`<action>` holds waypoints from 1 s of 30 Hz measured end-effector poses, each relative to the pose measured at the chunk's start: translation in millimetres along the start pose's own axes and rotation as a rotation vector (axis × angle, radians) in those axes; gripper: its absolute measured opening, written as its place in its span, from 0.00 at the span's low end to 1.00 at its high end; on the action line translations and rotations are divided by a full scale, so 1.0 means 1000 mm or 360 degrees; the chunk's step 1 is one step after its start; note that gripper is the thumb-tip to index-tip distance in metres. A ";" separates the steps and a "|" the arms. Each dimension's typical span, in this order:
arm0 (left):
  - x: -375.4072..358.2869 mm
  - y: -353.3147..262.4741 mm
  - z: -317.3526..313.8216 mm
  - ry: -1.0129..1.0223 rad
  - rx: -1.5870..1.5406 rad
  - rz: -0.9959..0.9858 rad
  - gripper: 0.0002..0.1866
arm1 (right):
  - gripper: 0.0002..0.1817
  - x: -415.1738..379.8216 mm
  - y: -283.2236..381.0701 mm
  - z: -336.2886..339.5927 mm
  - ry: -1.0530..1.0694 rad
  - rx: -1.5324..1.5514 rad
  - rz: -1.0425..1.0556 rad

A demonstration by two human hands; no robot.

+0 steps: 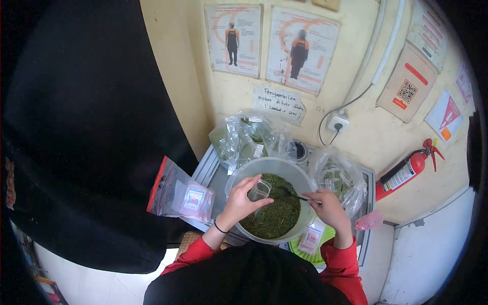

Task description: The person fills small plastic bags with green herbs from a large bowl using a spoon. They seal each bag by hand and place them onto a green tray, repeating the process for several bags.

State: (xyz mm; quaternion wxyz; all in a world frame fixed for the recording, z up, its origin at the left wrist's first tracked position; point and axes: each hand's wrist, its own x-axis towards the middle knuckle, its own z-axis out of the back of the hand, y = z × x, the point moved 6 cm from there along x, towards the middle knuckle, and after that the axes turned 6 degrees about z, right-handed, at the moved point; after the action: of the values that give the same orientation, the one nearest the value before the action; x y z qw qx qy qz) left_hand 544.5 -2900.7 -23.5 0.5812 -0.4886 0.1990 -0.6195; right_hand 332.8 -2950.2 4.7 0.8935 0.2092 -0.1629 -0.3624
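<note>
A large pale tub (pixel 235 175) holds chopped dark green stuff (pixel 277 216). Over its left part, my left hand (pixel 243 201) has its fingers round a small clear plastic bag (pixel 260 190), held with its mouth spread. From the right rim my right hand (pixel 328 206) reaches in, closed on the handle of a dark spoon (pixel 290 193), whose bowl end lies in the green stuff. Just below that hand, a small labelled packet (pixel 311 237) rests on a bright green lid or plate (pixel 328 237).
Clear bags with green contents (pixel 251 134) stand behind the tub, and another bag (pixel 338 178) is at its right. A red-edged pouch (pixel 180 195) lies left on the grey table (pixel 203 175). A fire extinguisher (pixel 404 173) hangs at right; a plug sits in the wall socket (pixel 337 123).
</note>
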 end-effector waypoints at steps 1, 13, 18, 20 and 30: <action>0.000 -0.003 -0.001 -0.0017 0.0011 -0.0014 0.35 | 0.15 0.004 0.010 0.005 -0.0213 0.0044 0.0126; -0.009 0.006 -0.026 0.0568 -0.1313 0.0524 0.16 | 0.08 0.027 0.045 -0.016 0.0159 0.1074 0.0191; -0.014 0.010 -0.027 0.0431 -0.1359 0.0467 0.08 | 0.08 0.026 0.030 -0.031 -0.0039 0.1348 -0.0139; -0.016 0.010 -0.029 0.0417 -0.1382 0.0505 0.07 | 0.07 0.024 0.023 -0.038 -0.0004 0.1429 -0.0203; -0.022 -0.002 -0.026 0.0418 -0.1193 0.0528 0.08 | 0.05 0.021 0.027 -0.036 -0.0205 0.1124 0.0014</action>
State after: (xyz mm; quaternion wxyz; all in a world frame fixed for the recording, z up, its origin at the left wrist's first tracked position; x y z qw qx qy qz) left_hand 518.2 -2888.3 -41.7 0.4250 -0.5444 0.5584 -0.4595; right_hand 378.7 -2938.6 -10.6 0.7555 0.4812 -0.3352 -0.2923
